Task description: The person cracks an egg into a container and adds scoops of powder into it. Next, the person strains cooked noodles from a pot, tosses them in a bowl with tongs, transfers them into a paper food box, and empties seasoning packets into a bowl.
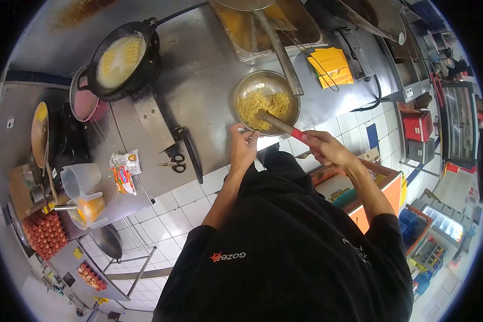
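Observation:
A round metal bowl point(243, 87) with yellow noodles point(257, 104) in it stands at the front edge of the steel counter. My left hand point(244, 144) pinches the bowl's near rim. In my right hand point(327, 148) is the red handle of a spatula point(283, 125), whose brown head rests in the noodles. At the upper left, a black pot point(152, 56) holds more noodles in whitish liquid. Yellow packets point(331, 66) lie to the right of the bowl, with a wire tool across them.
A long metal handle point(284, 59) reaches down beside the bowl from a metal tray point(316, 45). Left of me lie black scissors point(177, 163), a knife point(190, 153) and seasoning packets point(124, 170). Plastic jugs point(80, 178) and stacked eggs point(44, 235) are farther left.

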{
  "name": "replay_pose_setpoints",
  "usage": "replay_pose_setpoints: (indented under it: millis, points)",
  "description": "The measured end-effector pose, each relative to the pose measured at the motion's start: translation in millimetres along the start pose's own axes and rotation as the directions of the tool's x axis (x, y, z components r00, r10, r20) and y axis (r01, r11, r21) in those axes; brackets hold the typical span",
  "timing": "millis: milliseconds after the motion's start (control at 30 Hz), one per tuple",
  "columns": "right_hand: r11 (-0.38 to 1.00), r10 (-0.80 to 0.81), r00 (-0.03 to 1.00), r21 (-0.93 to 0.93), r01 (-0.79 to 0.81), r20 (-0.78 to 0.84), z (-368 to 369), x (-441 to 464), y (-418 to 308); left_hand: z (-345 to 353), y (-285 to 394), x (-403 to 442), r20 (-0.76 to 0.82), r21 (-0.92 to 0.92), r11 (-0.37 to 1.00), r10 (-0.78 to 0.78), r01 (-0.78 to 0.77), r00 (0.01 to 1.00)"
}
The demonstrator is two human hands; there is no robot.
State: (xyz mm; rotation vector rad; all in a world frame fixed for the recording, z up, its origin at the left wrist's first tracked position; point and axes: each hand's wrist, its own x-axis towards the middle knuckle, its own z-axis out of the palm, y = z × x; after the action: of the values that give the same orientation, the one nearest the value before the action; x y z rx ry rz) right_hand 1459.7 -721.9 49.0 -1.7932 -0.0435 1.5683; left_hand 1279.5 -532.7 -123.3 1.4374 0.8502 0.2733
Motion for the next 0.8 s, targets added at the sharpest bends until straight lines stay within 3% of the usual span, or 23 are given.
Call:
replay_pose_setpoints:
  millis: [33, 100, 167, 200, 267, 300, 367, 400, 467, 567, 600, 667, 700, 733, 767, 800]
  points:
    - [1.000, 0.002, 1.000, -0.003, -0.002, -0.003, -0.9, -9.0, -1.5, -0.3, -1.8, 1.0, -0.006, -0.005, 1.000, 0.000, 0.000, 1.000]
    - [0.984, 0.001, 0.998, 0.180, 0.011, -0.065, -3.1, -20.2, -0.2, -1.0, -9.6, 0.9, -0.018, -0.012, 1.000, -0.009, 0.009, 1.000]
    - [0.993, -0.018, 0.999, 0.112, 0.024, -0.049, -22.0, -17.8, 18.6, -1.1, -19.0, 5.3, 0.008, -0.002, 1.000, 0.003, -0.003, 1.000]
    - [0.857, -0.416, 0.891, -0.405, 0.318, -0.181, -26.2, -14.0, 33.4, -1.6, -16.6, 4.8, 0.009, -0.003, 1.000, 0.001, -0.001, 1.000]
    - [0.469, -0.614, 0.776, -0.858, 0.212, -0.144, -14.1, -41.9, 16.6, -2.7, -8.9, 3.6, 0.014, -0.011, 1.000, -0.007, 0.007, 1.000]
    - [0.470, -0.613, 0.777, -0.857, 0.212, -0.144, -7.6, -55.6, 3.8, -2.3, -9.7, 3.8, 0.015, -0.011, 1.000, -0.009, 0.009, 1.000]
    - [0.279, -0.640, 0.757, -0.958, 0.070, -0.131, 2.7, -68.4, -8.5, -1.9, -11.8, 3.8, 0.010, -0.010, 1.000, -0.014, 0.014, 1.000]
    - [0.284, -0.642, 0.755, -0.956, 0.070, -0.136, 8.5, -61.9, -9.9, -1.5, -12.8, 4.7, 0.013, -0.006, 1.000, -0.011, 0.011, 1.000]
    - [0.122, -0.612, 0.779, -0.989, -0.078, -0.137, 17.3, -37.2, -9.1, 0.4, -13.6, 4.2, 0.007, -0.026, 0.999, 0.025, -0.025, 1.000]
    - [0.030, -0.577, 0.812, -0.995, -0.091, -0.092, 22.9, 18.4, 16.6, -1.3, -4.1, 2.3, 0.031, 0.029, 0.999, 0.027, -0.028, 0.999]
    - [0.034, -0.576, 0.812, -0.995, -0.090, -0.093, 16.9, 33.1, 25.7, -1.4, -3.6, 0.8, 0.032, 0.032, 0.999, 0.026, -0.027, 0.999]
    - [0.324, -0.653, 0.757, -0.914, 0.245, -0.028, -0.9, 50.7, 37.1, -1.2, -1.9, 1.2, 0.013, 0.044, 0.998, 0.034, -0.035, 0.999]
    - [0.322, -0.652, 0.758, -0.914, 0.246, -0.026, -4.3, 45.6, 35.6, -1.0, -3.9, 0.7, 0.010, 0.043, 0.999, 0.033, -0.033, 0.999]
    - [0.739, -0.390, 0.916, -0.626, 0.249, -0.096, -6.6, 34.4, 27.3, -0.5, -7.0, 1.1, 0.000, 0.012, 1.000, 0.024, -0.024, 1.000]
    - [0.974, -0.096, 0.995, -0.208, 0.090, -0.018, -7.8, 22.5, 18.0, 0.0, -10.0, 1.9, -0.010, -0.020, 1.000, 0.016, -0.016, 1.000]
    - [0.988, -0.095, 0.995, -0.124, 0.091, -0.025, 1.2, 2.8, 10.7, -0.9, -8.4, 2.5, -0.016, -0.024, 1.000, 0.016, -0.017, 1.000]
